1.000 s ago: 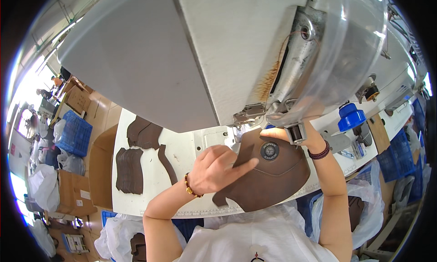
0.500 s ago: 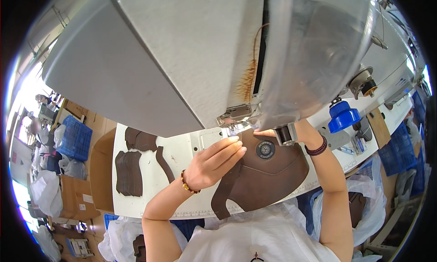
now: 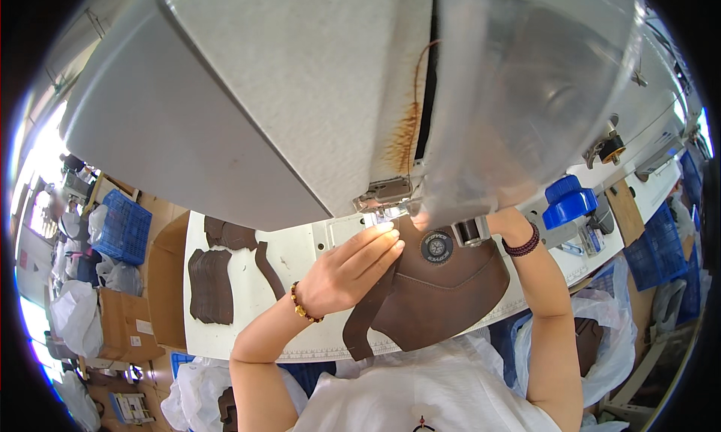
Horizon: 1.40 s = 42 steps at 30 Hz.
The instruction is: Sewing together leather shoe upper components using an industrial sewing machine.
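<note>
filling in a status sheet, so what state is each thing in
left hand: fingers together at the brown strip, grip unclear
right hand: partly hidden behind the clear guard
brown strip: lying along the brown panel's left side
brown panel: badge side up, far edge hidden
stacked brown pieces: slightly fanned
curved piece: lying singly on the table
right-hand plastic bag: open, brown material inside

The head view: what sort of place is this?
Probably a sewing workshop: a large pale-grey sewing machine, a broad brown leather-like panel under its front end, and a stack of curved brown pieces suggest so.
</note>
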{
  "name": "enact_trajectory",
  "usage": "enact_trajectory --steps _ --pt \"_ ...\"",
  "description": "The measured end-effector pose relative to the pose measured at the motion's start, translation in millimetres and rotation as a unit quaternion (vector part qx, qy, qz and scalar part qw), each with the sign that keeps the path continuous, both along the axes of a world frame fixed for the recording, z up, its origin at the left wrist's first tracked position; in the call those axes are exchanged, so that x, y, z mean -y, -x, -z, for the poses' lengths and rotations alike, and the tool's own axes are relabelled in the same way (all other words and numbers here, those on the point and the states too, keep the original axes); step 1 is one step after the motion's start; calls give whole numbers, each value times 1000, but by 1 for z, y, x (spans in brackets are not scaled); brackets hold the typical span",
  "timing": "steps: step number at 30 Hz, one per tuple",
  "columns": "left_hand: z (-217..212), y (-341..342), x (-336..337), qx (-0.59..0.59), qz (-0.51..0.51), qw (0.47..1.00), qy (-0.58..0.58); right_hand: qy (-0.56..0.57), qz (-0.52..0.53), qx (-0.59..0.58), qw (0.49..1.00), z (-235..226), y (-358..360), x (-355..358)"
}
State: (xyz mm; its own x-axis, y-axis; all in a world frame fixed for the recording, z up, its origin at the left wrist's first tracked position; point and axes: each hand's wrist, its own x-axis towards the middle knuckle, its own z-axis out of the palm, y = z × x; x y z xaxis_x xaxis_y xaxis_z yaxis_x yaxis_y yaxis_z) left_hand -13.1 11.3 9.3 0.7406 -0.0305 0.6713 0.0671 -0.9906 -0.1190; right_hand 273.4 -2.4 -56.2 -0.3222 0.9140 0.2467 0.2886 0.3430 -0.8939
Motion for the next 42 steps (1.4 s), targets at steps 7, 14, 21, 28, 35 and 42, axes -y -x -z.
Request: enact_trajectory --steps 7,14,21,28,35,42 --pt "-7 -1 -1 -1 -14 999 -39 -255 -91 267 925 49 -25 -34" --pt "-9 2 -7 20 -30 999 -36 155 -146 -379 901 41 -31 -14" --pt "-5 3 -7 11 -48 999 -14 90 -188 -239 948 21 -30 -7" --pt "-2 -1 -7 48 -36 998 -5 64 -132 -190 971 7 -29 3" --pt "-5 0 -6 2 -57 997 49 -35 34 17 999 -28 -14 14" --pt "-1 -3 -4 37 -49 998 20 -143 93 189 967 -78 6 65"
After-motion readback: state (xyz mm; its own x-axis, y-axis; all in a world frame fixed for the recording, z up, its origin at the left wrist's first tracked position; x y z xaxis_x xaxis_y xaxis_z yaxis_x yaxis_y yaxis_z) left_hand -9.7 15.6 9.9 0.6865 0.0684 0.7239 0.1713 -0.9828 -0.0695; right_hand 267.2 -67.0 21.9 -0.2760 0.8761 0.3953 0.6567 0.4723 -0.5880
